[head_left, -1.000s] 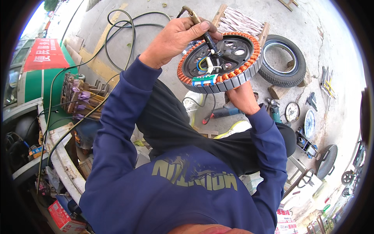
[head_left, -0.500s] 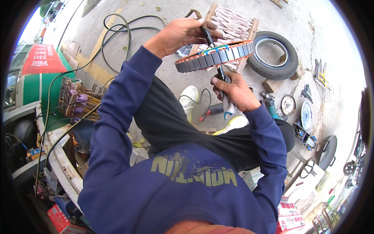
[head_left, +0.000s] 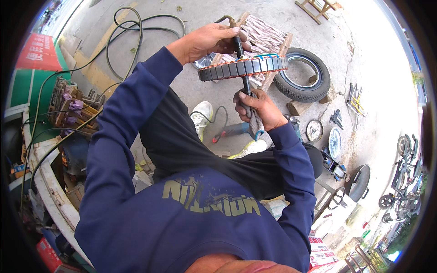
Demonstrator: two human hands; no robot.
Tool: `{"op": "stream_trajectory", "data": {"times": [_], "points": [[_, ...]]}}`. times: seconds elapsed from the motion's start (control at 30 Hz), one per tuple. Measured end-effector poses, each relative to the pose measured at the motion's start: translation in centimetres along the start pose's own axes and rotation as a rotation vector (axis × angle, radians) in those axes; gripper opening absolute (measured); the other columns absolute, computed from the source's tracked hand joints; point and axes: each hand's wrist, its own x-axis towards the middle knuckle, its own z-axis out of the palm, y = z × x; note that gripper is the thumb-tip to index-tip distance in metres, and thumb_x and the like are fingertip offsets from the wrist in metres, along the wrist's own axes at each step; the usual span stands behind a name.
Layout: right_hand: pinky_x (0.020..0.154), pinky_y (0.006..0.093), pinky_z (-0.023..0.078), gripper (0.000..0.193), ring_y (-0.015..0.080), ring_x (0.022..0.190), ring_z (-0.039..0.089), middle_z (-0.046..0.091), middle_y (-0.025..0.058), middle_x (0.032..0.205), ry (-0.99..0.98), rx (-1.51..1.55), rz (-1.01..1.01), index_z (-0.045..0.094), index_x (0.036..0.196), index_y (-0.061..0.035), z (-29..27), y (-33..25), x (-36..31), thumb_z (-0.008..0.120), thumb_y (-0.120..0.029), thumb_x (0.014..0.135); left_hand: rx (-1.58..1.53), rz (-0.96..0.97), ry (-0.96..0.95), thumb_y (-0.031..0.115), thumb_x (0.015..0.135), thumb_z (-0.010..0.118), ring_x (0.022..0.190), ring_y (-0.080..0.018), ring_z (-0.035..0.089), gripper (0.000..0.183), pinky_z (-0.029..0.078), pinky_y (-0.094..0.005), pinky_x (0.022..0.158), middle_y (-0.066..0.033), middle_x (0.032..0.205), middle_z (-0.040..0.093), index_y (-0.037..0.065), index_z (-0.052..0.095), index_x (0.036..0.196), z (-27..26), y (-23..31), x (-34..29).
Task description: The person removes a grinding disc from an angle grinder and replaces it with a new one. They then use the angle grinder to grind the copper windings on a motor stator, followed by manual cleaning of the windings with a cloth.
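A hub motor stator [head_left: 230, 70] hangs in the air between my hands, its ring nearly level and seen edge-on. Dark metal teeth line the rim, with orange windings along the edges and blue-green wire on top. My left hand [head_left: 213, 40] is closed on the upper end of its black axle, where a brown cable [head_left: 224, 18] comes out. Below the ring, my right hand [head_left: 264, 108] grips the lower axle end [head_left: 246, 84]. A grey rag [head_left: 255, 119] is bunched in that same hand and droops from it.
A tyre on its rim [head_left: 304, 75] rests on wood blocks to the right. Beyond the stator lies a slatted wooden piece [head_left: 264, 34]. A power tool [head_left: 234, 129] lies by my shoes. A long hose [head_left: 140, 34] loops on the left. Wheel covers [head_left: 335, 142] and tools lie far right.
The stator has tilted from a slant to nearly level. Both hands keep their hold. The whole view has shifted, so surroundings sit further left.
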Motion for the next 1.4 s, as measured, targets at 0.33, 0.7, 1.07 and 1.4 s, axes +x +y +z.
{"op": "stream_trajectory", "data": {"times": [0.33, 0.7, 1.07, 1.4], "points": [[0.047, 0.0271, 0.036, 0.035, 0.0135, 0.055, 0.048, 0.055, 0.007, 0.073, -0.153, 0.057, 0.037, 0.062, 0.109, 0.0023, -1.6, 0.4, 1.0, 0.061, -0.033, 0.106, 0.028, 0.057, 0.085, 0.035, 0.109, 0.057, 0.104, -0.0225, 0.074, 0.041, 0.057, -0.0364, 0.1, -0.0163, 0.113, 0.076, -0.002, 0.069, 0.12, 0.0, -0.6, 0.1], [0.05, 0.0262, 0.041, 0.031, 0.0114, 0.06, 0.052, 0.056, 0.0064, 0.076, -0.023, 0.02, 0.059, 0.058, 0.108, 0.0005, -1.8, 0.6, 1.6, 0.064, -0.029, 0.105, 0.153, -0.06, 0.209, 0.035, 0.108, 0.058, 0.102, -0.0221, 0.076, 0.039, 0.058, -0.0339, 0.098, -0.0151, 0.109, 0.078, 0.0, 0.07, 0.119, -0.3, -1.0, 0.5], [0.058, 0.0307, 0.047, 0.03, 0.013, 0.063, 0.061, 0.063, 0.0069, 0.07, 0.465, -0.72, -0.239, 0.065, 0.104, 0.0017, 0.4, 1.1, 2.0, 0.072, -0.027, 0.099, 0.193, 0.03, 0.156, 0.039, 0.102, 0.069, 0.099, -0.0161, 0.076, 0.044, 0.057, -0.0309, 0.097, -0.0111, 0.111, 0.078, 0.001, 0.069, 0.125, -1.1, -0.5, -0.8], [0.058, 0.0253, 0.047, 0.03, 0.0094, 0.066, 0.057, 0.063, 0.0043, 0.082, 0.115, -0.042, -0.217, 0.064, 0.115, 0.0012, 0.0, 1.0, 0.8, 0.071, -0.024, 0.1, 0.16, 0.082, -0.123, 0.03, 0.108, 0.058, 0.118, -0.0233, 0.071, 0.043, 0.056, -0.0348, 0.105, -0.0154, 0.129, 0.072, -0.001, 0.061, 0.138, -2.9, 1.0, -0.9]]}}
